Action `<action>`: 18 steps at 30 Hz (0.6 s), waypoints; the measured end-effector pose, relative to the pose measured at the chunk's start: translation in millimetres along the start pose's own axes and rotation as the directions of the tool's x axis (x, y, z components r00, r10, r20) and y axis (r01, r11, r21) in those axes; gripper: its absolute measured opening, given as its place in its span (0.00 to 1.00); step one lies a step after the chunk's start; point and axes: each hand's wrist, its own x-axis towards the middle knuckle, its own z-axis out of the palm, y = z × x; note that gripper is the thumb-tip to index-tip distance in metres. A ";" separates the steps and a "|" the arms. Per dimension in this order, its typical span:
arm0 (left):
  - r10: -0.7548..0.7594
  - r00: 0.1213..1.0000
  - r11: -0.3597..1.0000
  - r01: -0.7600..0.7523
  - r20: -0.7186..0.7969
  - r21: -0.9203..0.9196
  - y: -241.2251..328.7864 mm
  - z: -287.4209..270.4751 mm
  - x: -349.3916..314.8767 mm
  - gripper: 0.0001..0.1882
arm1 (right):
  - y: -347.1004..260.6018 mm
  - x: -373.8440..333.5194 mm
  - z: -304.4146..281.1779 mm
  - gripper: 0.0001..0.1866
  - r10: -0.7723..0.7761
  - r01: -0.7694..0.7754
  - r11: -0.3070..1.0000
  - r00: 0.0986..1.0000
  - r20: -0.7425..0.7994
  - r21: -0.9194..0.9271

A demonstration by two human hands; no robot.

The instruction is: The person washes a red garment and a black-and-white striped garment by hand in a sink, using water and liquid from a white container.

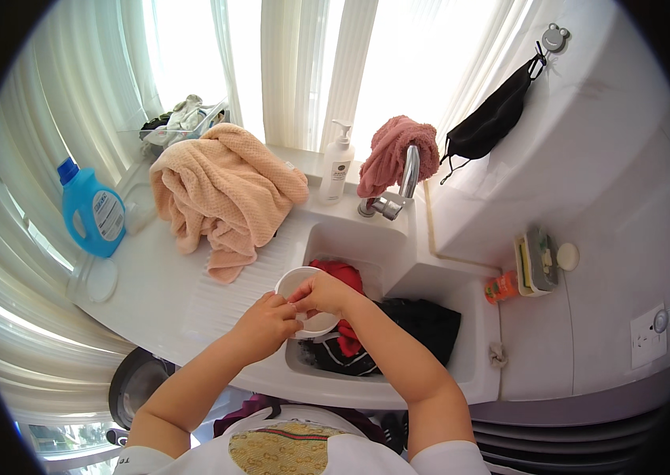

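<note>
A round white tub (320, 325) stands at the left edge of the sink, under both hands. My left hand (265, 324) is at its left rim, fingers curled inward. My right hand (321, 296) reaches over the tub from the right with its fingertips pinched together. The fingertips of both hands meet over the opening; whatever they hold is too small or hidden. Just beyond and beside the tub, red cloth (338, 273) lies in the sink with black clothes (422, 324). Part of the red cloth is hidden behind my right hand.
A peach towel (228, 186) is heaped on the ribbed drainboard (192, 305). Behind the sink (473, 360) stand a white pump bottle (337, 168) and a faucet (410, 176) draped with a pink cloth (398, 150). A blue detergent jug (96, 210) is far left; a sponge holder (537, 263) is right.
</note>
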 end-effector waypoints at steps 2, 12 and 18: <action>-0.032 0.999 0.999 0.032 -0.031 0.012 -1.9 -4.8 -8.6 0.11 | -19.5 -8.1 -2.6 0.09 -0.075 0.079 0.996 0.995 -0.071 0.050; -0.494 0.807 0.847 0.531 -0.325 0.032 -23.4 -57.1 -95.4 0.14 | 93.0 -56.2 -131.1 0.09 -0.047 -0.361 0.774 0.786 -0.617 -0.520; -0.585 0.602 0.629 0.760 -0.544 0.165 -71.1 -52.7 -152.2 0.14 | 117.8 -22.2 -111.2 0.12 0.025 -0.079 0.994 0.825 -0.564 -0.073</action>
